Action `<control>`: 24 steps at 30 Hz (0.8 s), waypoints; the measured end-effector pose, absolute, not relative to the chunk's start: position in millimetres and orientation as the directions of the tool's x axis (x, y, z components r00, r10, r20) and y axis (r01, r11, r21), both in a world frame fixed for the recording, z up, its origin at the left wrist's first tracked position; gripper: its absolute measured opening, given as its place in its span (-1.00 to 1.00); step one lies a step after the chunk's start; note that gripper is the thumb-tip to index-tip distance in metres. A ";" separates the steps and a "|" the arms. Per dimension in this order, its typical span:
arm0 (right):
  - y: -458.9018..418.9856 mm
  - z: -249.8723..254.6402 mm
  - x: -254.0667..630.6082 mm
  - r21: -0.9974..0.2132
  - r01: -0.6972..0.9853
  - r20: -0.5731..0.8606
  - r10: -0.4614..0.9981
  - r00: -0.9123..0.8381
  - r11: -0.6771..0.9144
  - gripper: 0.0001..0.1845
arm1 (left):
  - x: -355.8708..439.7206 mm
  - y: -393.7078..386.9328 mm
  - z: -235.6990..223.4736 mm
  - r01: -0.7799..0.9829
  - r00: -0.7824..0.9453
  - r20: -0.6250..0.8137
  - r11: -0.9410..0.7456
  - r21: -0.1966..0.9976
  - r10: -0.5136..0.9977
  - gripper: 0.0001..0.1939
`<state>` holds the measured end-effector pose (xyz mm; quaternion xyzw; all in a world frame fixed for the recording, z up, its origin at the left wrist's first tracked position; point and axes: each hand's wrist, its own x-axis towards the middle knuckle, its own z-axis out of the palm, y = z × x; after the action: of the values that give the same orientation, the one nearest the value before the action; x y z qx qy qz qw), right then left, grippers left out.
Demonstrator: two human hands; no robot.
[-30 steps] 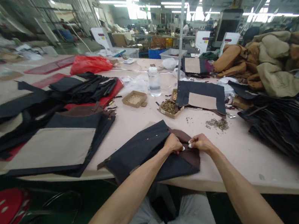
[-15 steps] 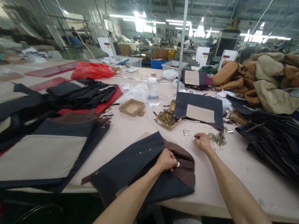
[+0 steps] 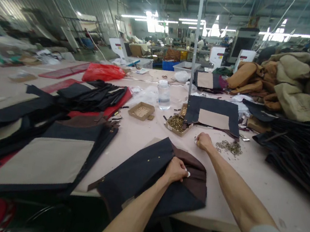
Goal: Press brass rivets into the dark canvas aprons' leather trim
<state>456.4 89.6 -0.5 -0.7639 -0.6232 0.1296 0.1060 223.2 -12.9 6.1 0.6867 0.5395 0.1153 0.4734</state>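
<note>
In front of me on the table lies a folded dark cloth piece [image 3: 137,168] with a brown lining [image 3: 196,178] and small brass-coloured studs. My left hand [image 3: 175,169] grips its folded edge with curled fingers; a fingertip wears a white wrap. Further right, my right hand [image 3: 204,141] hovers at or just above the tabletop, its fingers pinched together. Whatever they pinch is too small to name. Beside it lies a loose heap of small metal pieces [image 3: 229,147]. A carton of brass-coloured fittings [image 3: 178,124] stands to its left.
Stacked dark panels with beige patches [image 3: 44,157] lie at left, and another dark stack [image 3: 300,152] at right. Behind are a shallow carton [image 3: 141,111], a clear plastic jar [image 3: 163,95], an upright pole [image 3: 196,40] and a heap of brown and tan cloth [image 3: 291,81].
My right hand has shifted left, away from the heap of metal pieces, with its fingers still pinched. My left hand keeps its grip on the cloth. The whole view has turned slightly left.
</note>
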 end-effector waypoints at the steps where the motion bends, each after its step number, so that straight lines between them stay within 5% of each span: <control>1: 89.9 0.6 457.4 -0.308 0.929 -0.078 0.979 0.190 -0.205 -0.71 | 223.3 -13.4 7.1 0.639 0.388 -0.354 0.029 0.769 0.851 -0.78; 7: 86.8 4.9 458.7 -0.221 0.957 -0.143 0.977 0.159 -0.188 -0.58 | 225.2 -17.5 10.6 0.648 0.387 -0.369 0.036 0.761 0.845 -0.79; 13: 75.4 1.4 462.1 -0.177 0.978 -0.178 0.981 0.078 -0.110 -0.70 | 228.2 -18.4 6.1 0.673 0.383 -0.369 0.019 0.740 0.847 -0.74; 20: 40.9 22.3 445.2 -0.165 0.985 -0.080 0.996 0.044 -0.057 -0.73 | 220.8 -25.5 14.3 0.633 0.418 -0.336 -0.005 0.774 0.844 -0.81; 24: -13.2 27.3 430.7 -0.295 0.955 0.053 0.999 -0.005 0.021 -0.76 | 218.6 -26.3 13.9 0.617 0.419 -0.356 0.026 0.787 0.836 -0.82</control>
<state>430.7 -13.2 27.3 -0.6942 -0.7036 0.0873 0.1238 218.6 -26.3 13.9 0.6886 0.5272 0.1129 0.4848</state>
